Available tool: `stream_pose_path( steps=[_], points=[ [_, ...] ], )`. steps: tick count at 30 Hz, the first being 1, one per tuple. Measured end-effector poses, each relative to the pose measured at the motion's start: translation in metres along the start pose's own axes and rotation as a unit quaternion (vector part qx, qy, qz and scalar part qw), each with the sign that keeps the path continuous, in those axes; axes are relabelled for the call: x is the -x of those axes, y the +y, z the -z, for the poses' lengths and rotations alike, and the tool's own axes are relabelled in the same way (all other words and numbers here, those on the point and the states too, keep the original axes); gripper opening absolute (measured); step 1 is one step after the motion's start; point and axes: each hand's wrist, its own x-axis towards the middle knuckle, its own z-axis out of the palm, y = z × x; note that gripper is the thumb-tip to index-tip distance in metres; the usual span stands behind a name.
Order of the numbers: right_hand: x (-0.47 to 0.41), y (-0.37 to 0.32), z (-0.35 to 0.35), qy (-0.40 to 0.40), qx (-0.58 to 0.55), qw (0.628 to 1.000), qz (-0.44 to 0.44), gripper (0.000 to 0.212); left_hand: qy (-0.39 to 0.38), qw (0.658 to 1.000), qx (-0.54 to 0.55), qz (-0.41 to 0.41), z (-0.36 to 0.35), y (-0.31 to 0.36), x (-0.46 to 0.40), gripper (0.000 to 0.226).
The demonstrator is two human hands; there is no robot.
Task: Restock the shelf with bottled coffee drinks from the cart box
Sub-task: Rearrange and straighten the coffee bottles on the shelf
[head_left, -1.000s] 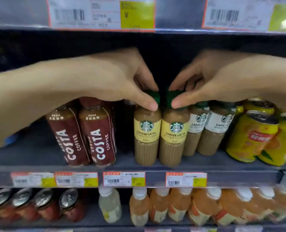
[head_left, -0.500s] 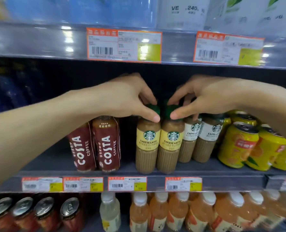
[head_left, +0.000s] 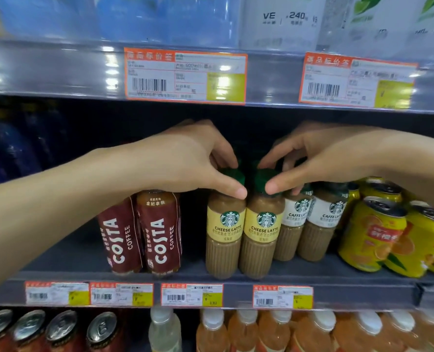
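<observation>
Mid-frame, the left hand (head_left: 185,158) pinches the green cap of one latte (head_left: 223,235) and the right hand (head_left: 320,158) pinches its twin (head_left: 262,237). Both stand touching at the shelf (head_left: 363,293) front, labels out, probably getting squared up for facing. Cart box isn't visible.

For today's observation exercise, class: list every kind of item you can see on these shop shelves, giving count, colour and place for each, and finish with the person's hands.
Cheese Latte bottles: two at front, yellow labels, green caps, middle shelf centre.
Caffe Latte bottles: two, white labels, right of those.
Costa Coffee bottles: two, dark red, left.
Yellow cans: several, far right.
Price tags: four, orange-edged, shelf rail.
Orange drink bottles: a row, white caps, bottom shelf.
Silver-topped cans: four, bottom left.
Left hand: grips left green cap.
Right hand: grips right green cap.
</observation>
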Motion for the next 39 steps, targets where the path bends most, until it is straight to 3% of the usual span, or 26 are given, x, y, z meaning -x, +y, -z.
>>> stream_pose_path(
  steps=[3,6,7,13,18,30,36,39],
  points=[
    [0.0,0.008,0.01,0.065,-0.022,0.998,0.003,0.051,0.024,0.999,0.016,-0.014,0.009,-0.006,0.002,0.046],
    [-0.011,0.022,0.015,0.138,-0.043,0.989,0.019,0.018,0.046,0.997,0.068,0.004,0.012,-0.021,-0.013,0.017],
    [-0.016,0.024,0.015,0.142,-0.027,0.989,0.025,0.016,0.043,0.997,0.07,0.0,0.011,-0.024,-0.022,0.008],
    [-0.041,0.023,0.013,0.068,0.043,0.996,0.043,0.038,-0.034,0.997,0.069,-0.031,0.002,-0.013,-0.058,0.036],
    [-0.05,0.023,0.013,0.044,0.094,0.993,0.062,0.04,-0.039,0.997,0.039,-0.057,-0.004,-0.015,-0.064,0.027],
    [-0.048,0.021,0.007,0.038,0.045,0.996,0.072,0.028,-0.049,0.993,0.098,-0.047,0.0,-0.026,-0.054,0.019],
    [-0.049,0.028,0.019,0.033,-0.076,0.995,0.06,0.036,-0.074,0.986,0.144,-0.026,0.012,-0.033,-0.054,0.038],
    [-0.057,0.035,0.029,0.073,-0.068,0.994,0.042,0.027,-0.027,0.987,0.161,-0.004,0.02,-0.042,-0.061,0.033]
  ],
)
